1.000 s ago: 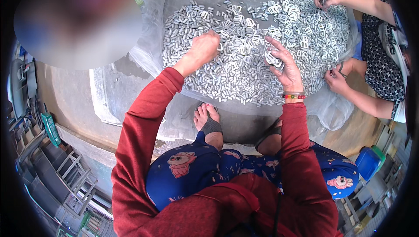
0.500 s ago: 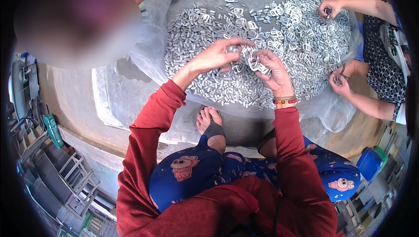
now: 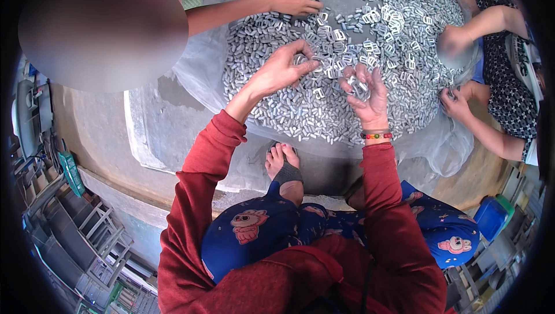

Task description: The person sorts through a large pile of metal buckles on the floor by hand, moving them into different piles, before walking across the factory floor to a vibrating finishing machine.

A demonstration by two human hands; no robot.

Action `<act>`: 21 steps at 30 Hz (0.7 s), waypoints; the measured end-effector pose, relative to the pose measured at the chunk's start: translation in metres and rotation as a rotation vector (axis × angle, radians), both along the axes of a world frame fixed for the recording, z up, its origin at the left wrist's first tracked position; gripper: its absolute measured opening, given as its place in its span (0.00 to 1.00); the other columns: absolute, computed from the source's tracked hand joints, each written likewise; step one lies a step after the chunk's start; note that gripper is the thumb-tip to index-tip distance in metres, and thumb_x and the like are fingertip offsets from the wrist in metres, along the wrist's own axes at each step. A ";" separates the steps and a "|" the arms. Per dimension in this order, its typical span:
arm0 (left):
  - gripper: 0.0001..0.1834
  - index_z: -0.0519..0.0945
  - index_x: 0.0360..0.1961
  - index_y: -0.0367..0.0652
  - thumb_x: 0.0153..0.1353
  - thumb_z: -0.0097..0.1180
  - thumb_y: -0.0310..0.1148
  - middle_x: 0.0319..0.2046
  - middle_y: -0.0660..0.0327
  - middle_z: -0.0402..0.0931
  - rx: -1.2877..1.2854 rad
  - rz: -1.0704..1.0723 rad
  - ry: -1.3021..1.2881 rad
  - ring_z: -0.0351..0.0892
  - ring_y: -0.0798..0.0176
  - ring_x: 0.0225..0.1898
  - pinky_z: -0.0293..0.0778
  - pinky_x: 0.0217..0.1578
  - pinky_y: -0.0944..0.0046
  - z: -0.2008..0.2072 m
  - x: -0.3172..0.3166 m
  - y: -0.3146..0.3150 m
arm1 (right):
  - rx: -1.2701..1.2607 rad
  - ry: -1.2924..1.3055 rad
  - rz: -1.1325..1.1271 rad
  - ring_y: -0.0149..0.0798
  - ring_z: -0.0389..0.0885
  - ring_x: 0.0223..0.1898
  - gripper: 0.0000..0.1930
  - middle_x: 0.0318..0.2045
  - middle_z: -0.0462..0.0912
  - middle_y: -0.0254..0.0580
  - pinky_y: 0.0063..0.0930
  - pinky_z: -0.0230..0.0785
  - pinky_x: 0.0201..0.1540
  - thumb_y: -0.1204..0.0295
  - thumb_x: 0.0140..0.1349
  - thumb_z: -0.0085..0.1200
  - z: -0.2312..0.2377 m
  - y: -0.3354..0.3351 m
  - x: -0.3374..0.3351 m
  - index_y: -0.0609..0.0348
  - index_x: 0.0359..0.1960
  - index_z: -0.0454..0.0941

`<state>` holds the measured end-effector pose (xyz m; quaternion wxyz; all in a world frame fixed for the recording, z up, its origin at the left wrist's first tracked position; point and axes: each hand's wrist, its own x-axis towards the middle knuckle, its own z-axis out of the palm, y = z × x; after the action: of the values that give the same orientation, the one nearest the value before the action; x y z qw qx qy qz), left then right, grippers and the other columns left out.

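Observation:
Curled around a few silver, frame-shaped metal buckles (image 3: 359, 88), my right hand (image 3: 374, 103) is palm up above the pile. To its left, my left hand (image 3: 283, 67) is closed, thumb against fingers, with a silver buckle (image 3: 299, 58) partly showing between them. Under both hands spreads a wide heap of small silver cylinder-shaped pieces (image 3: 289, 114). More buckles (image 3: 393, 20) lie scattered over this heap, thickest just beyond my right hand.
A co-worker's hand (image 3: 296, 2) reaches over the heap's far left. Another person's hand (image 3: 455, 105) is at the right edge. Clear plastic sheeting (image 3: 445, 155) lies beneath the heap. My bare foot (image 3: 280, 158) rests near its front; a blue bin (image 3: 491, 218) stands far right.
My hands have moved apart, and my right fingers have curled up around the buckles. The co-worker's arm at the far left has reached in over the heap.

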<state>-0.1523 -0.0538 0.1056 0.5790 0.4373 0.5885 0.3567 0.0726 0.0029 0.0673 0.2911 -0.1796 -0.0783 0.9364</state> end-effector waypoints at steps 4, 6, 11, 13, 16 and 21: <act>0.13 0.70 0.31 0.39 0.58 0.57 0.37 0.22 0.64 0.70 -0.093 -0.010 -0.142 0.66 0.75 0.20 0.63 0.16 0.73 0.008 0.000 -0.005 | 0.321 -0.470 0.101 0.23 0.69 0.22 0.06 0.26 0.71 0.30 0.10 0.52 0.12 0.75 0.56 0.56 0.015 -0.009 -0.015 0.57 0.32 0.71; 0.14 0.69 0.30 0.38 0.58 0.57 0.38 0.22 0.63 0.70 -0.074 -0.009 -0.158 0.66 0.75 0.19 0.62 0.16 0.73 0.002 0.002 -0.005 | 0.422 -0.580 0.119 0.21 0.68 0.22 0.10 0.26 0.70 0.28 0.11 0.52 0.12 0.75 0.56 0.57 0.020 -0.013 -0.025 0.57 0.39 0.74; 0.14 0.70 0.30 0.38 0.59 0.56 0.38 0.21 0.62 0.69 -0.079 0.056 -0.050 0.67 0.74 0.19 0.62 0.15 0.73 -0.005 0.005 -0.003 | 0.654 -0.856 0.095 0.17 0.67 0.23 0.09 0.27 0.73 0.26 0.11 0.54 0.12 0.74 0.56 0.57 0.013 -0.024 -0.039 0.58 0.39 0.80; 0.14 0.70 0.30 0.38 0.59 0.56 0.38 0.22 0.62 0.69 -0.098 0.067 0.000 0.68 0.73 0.20 0.62 0.15 0.72 -0.009 0.006 -0.002 | 0.820 -1.010 -0.044 0.24 0.71 0.25 0.07 0.27 0.75 0.32 0.17 0.59 0.19 0.75 0.57 0.55 0.004 -0.025 -0.042 0.61 0.36 0.79; 0.12 0.71 0.30 0.38 0.59 0.56 0.36 0.23 0.63 0.69 -0.174 0.166 -0.107 0.68 0.73 0.22 0.61 0.14 0.73 -0.010 0.008 0.000 | 1.071 -1.179 -0.250 0.33 0.74 0.28 0.05 0.27 0.76 0.40 0.25 0.66 0.29 0.76 0.57 0.53 0.001 -0.027 -0.049 0.64 0.33 0.78; 0.09 0.72 0.31 0.39 0.57 0.57 0.32 0.25 0.64 0.68 -0.293 0.427 -0.602 0.67 0.73 0.22 0.59 0.13 0.74 -0.002 0.016 0.005 | 1.481 -1.273 -0.547 0.43 0.74 0.29 0.04 0.27 0.74 0.43 0.31 0.67 0.32 0.80 0.55 0.51 0.017 -0.027 -0.060 0.63 0.33 0.77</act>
<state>-0.1365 -0.0486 0.1038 0.6947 0.0935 0.5147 0.4937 0.0124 -0.0242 0.0842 0.4378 -0.4316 -0.7358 0.2839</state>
